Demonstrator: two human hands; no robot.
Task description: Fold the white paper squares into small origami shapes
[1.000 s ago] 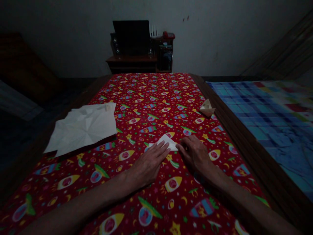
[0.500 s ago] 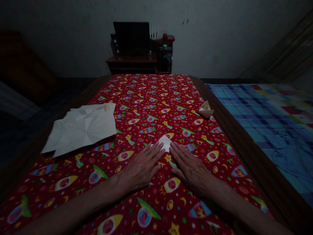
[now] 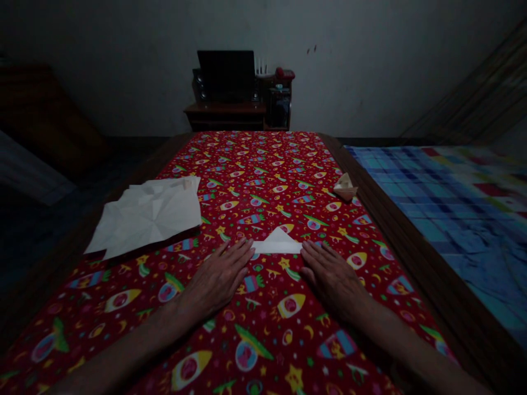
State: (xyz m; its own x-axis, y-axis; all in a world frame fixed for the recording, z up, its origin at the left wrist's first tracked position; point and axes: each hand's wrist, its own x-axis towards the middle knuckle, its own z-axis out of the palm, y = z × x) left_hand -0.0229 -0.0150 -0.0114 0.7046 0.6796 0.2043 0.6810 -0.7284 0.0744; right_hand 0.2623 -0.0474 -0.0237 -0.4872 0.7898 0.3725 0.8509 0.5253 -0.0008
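Note:
A folded white paper (image 3: 278, 246) lies flat on the red patterned cloth (image 3: 263, 291), with a straight band along its near side and a triangular peak pointing away from me. My left hand (image 3: 225, 269) rests palm down, its fingertips at the paper's left end. At the right end lie the fingertips of my right hand (image 3: 329, 271), also palm down. Both hands have their fingers stretched out and grip nothing. The outer ends of the paper are hidden beneath the fingers.
Creased white sheets (image 3: 152, 216) are piled on the left of the cloth. A small folded brown paper piece (image 3: 345, 187) sits near the right edge. Beyond the far end stands a desk (image 3: 226, 112) with a monitor (image 3: 226, 75). Plaid fabric (image 3: 403, 186) lies to the right.
My hands have slid apart, the left one leftward and the right one rightward, uncovering the paper's long band. The view has tilted slightly upward.

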